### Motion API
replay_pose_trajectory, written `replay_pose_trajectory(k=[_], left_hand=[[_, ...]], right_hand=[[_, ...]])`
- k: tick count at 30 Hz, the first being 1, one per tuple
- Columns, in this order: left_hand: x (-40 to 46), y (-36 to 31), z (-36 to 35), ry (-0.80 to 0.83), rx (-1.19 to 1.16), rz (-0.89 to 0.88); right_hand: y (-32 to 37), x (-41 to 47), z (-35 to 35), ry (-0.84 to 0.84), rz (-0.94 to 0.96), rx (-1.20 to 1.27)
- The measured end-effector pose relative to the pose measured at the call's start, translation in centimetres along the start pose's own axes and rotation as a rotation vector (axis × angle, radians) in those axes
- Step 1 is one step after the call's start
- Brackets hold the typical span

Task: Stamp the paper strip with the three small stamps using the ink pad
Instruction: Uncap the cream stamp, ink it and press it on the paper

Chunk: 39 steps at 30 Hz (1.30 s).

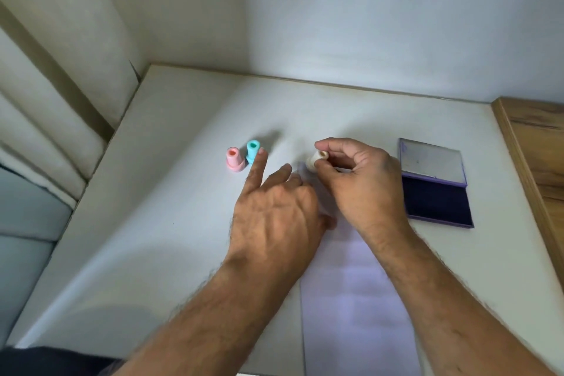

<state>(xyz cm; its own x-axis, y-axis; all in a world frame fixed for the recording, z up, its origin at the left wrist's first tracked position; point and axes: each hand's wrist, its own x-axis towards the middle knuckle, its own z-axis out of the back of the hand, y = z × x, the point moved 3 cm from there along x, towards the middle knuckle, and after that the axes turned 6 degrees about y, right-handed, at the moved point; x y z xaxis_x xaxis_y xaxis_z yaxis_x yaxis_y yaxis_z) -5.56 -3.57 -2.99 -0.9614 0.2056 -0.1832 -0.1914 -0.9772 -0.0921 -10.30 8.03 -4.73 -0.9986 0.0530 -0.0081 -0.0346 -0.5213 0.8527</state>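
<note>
Fingers (pixel 328 143) of the right hand (pixel 363 183) are pinched around the cream stamp (pixel 316 160), thumb and forefinger closed on its top, its base low over the far end of the paper strip (pixel 354 293). The left hand (pixel 274 210) lies spread and empty just beside it, palm down on the strip's far left corner, forefinger stretched toward the blue stamp (pixel 252 151). That one stands upright on the white counter (pixel 158 217), with the pink stamp (pixel 234 159) just left of it. Off to the right, near the right hand, the ink pad (pixel 435 183) sits open, lid up, dark pad showing.
</note>
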Motion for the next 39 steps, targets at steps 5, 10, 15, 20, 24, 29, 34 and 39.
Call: replay_pose_trajectory(k=[5,10,15,20,24,29,34,39], left_hand=[[0.2,0.5,-0.1,0.019,-0.074,-0.011],[0.1,0.7,-0.4,0.016,-0.065,-0.007],[0.1,0.5,-0.6,0.014,-0.063,0.007],[0.1,0.4,-0.7,0.014,-0.035,-0.006],[0.2,0.5,-0.8,0.031,-0.004,-0.017],[0.0,0.6,-0.7,0.021,0.018,-0.021],[-0.1,0.5,-0.7,0.031,0.072,-0.047],[-0.1,0.5,-0.8,0.035,0.083,-0.059]], right_hand=[[0.5,-0.2,-0.2,0.016,0.042,-0.062],[0.7,-0.4,-0.2,0.033,0.040,-0.106],[0.9,-0.4,-0.5,0.058,0.052,-0.174],[1.1,-0.5,-0.4,0.063,0.071,-0.181],[1.0,0.0,-0.7,0.068,0.063,-0.173],[1.0,0.1,-0.8,0.063,0.093,-0.178],[1.1,0.3,-0.8,0.085,0.159,-0.213],[1.1,0.3,-0.8,0.118,0.204,-0.241]])
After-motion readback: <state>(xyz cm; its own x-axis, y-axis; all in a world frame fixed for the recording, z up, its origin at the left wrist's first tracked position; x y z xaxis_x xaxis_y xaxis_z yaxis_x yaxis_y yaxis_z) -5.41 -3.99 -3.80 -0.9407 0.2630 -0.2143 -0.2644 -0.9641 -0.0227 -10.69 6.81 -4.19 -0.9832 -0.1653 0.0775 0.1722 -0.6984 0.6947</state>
